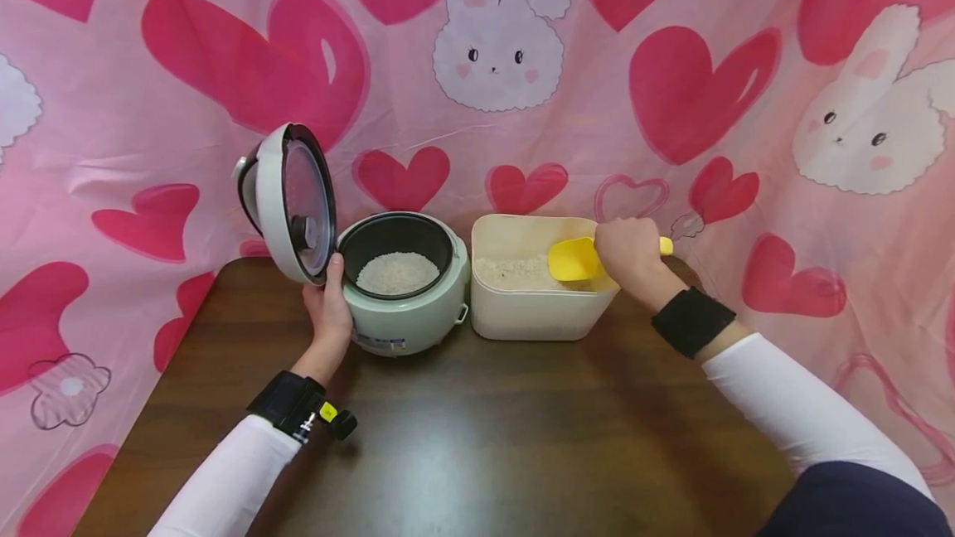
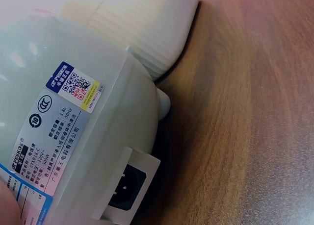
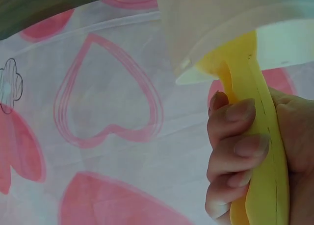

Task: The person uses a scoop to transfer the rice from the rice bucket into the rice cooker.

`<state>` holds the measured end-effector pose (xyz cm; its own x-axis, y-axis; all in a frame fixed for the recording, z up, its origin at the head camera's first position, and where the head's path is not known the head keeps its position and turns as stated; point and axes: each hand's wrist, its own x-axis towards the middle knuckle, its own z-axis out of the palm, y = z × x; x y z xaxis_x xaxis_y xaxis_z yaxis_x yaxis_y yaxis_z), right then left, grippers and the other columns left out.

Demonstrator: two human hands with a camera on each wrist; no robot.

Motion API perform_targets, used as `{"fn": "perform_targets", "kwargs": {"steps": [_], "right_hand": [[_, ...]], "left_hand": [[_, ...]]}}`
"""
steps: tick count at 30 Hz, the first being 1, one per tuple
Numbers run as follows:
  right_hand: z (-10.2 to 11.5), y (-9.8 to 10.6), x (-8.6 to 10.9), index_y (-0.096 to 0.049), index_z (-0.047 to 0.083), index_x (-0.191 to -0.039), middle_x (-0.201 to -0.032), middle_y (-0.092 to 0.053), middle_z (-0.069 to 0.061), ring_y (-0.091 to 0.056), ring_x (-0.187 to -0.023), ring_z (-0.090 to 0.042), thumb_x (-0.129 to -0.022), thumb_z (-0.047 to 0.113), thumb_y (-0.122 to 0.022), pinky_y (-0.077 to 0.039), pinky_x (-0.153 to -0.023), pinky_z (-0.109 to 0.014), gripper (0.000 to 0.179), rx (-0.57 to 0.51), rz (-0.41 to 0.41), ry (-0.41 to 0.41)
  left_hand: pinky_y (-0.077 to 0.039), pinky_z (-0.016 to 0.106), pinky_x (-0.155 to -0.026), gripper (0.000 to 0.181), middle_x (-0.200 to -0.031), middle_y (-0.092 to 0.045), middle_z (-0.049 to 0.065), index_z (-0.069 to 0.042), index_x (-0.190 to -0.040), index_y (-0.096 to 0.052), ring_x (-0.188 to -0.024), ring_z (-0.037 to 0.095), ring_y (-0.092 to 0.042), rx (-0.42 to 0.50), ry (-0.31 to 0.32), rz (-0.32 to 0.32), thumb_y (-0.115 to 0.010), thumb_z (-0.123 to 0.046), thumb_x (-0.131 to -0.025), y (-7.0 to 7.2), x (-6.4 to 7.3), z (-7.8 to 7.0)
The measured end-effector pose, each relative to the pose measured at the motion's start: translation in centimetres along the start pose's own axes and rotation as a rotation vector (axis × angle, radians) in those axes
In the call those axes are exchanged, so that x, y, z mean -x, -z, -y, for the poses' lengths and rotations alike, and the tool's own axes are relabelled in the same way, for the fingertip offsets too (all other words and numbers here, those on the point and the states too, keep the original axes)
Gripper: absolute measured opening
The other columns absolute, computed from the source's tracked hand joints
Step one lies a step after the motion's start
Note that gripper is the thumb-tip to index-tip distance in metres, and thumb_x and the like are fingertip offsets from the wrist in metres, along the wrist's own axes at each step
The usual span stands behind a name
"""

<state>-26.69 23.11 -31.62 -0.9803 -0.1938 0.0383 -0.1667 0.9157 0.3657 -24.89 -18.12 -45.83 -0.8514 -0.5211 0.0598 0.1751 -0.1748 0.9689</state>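
Observation:
A pale green rice cooker [image 1: 403,326] stands on the table with its lid [image 1: 276,205] tipped up to the left. White rice [image 1: 398,273] lies in its dark inner pot [image 1: 358,243]. My left hand [image 1: 331,317] holds the lid's near lower edge, thumb on the inner side, fingers partly hidden; in the left wrist view only a bit of skin [image 2: 7,208] shows beside the cooker. With curled fingers, my right hand [image 1: 632,255] grips the yellow handle [image 3: 267,161] of a scoop [image 1: 573,260]. The scoop's bowl is inside a cream rice bin [image 1: 533,317], over the rice [image 1: 515,273].
The bin stands right beside the cooker on a brown wooden table [image 1: 448,437]. Behind both hangs a pink cloth [image 1: 403,106] with hearts and rabbits. A power socket [image 2: 128,187] juts from the cooker's side, with several labels [image 2: 54,137] near it.

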Motion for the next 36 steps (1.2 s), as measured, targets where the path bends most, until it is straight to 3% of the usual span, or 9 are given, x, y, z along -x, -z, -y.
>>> {"fn": "perform_targets", "kwargs": {"steps": [7, 14, 20, 31, 36], "right_hand": [[0.8, -1.1, -0.4, -0.07, 0.001, -0.09, -0.065, -0.058, -0.008, -0.058, -0.06, -0.029, -0.091, 0.022, -0.079, -0.061, -0.066, -0.045, 0.023, -0.004, 0.009, 0.008], [1.9, -1.9, -1.0, -0.07, 0.001, -0.086, -0.064, -0.056, -0.008, -0.057, -0.059, -0.029, -0.093, 0.019, -0.075, -0.061, -0.064, -0.046, 0.02, -0.024, -0.014, 0.057], [2.1, -2.3, -1.6, -0.07, 0.001, -0.093, -0.068, -0.057, -0.009, -0.057, -0.06, -0.029, -0.093, 0.02, -0.077, -0.062, -0.063, -0.046, 0.02, -0.054, 0.039, 0.079], [2.3, -3.3, -2.7, -0.066, 0.001, -0.092, -0.073, -0.053, -0.012, -0.055, -0.069, -0.032, -0.102, 0.027, -0.055, -0.059, -0.064, -0.044, 0.029, -0.398, 0.166, -0.097], [2.6, -3.5, -3.2, -0.065, 0.004, -0.09, -0.073, -0.057, -0.01, -0.055, -0.068, -0.028, -0.101, 0.03, -0.052, -0.051, -0.064, -0.039, 0.031, -0.456, 0.204, -0.111]], "left_hand": [[-0.033, 0.031, -0.12, 0.054, -0.143, -0.06, 0.003, -0.009, -0.145, -0.056, -0.132, 0.015, -0.05, -0.011, 0.003, 0.017, -0.058, -0.044, -0.104, 0.2, 0.1, -0.1], [-0.034, 0.029, -0.118, 0.053, -0.142, -0.061, 0.005, -0.007, -0.144, -0.057, -0.13, 0.014, -0.051, -0.016, -0.007, 0.002, -0.058, -0.041, -0.103, 0.1, 0.1, -0.2], [-0.036, 0.029, -0.117, 0.052, -0.142, -0.061, 0.008, -0.006, -0.143, -0.057, -0.129, 0.015, -0.052, -0.013, -0.013, -0.018, -0.059, -0.039, -0.103, 0.0, 0.2, -0.1], [-0.036, 0.028, -0.117, 0.052, -0.14, -0.062, 0.008, -0.005, -0.142, -0.058, -0.128, 0.016, -0.053, -0.016, -0.015, -0.026, -0.059, -0.038, -0.103, 0.1, -0.1, 0.1], [-0.035, 0.03, -0.117, 0.051, -0.139, -0.062, 0.006, -0.006, -0.142, -0.058, -0.129, 0.014, -0.052, -0.014, -0.019, -0.021, -0.059, -0.039, -0.103, 0.1, -0.1, 0.2]]}}
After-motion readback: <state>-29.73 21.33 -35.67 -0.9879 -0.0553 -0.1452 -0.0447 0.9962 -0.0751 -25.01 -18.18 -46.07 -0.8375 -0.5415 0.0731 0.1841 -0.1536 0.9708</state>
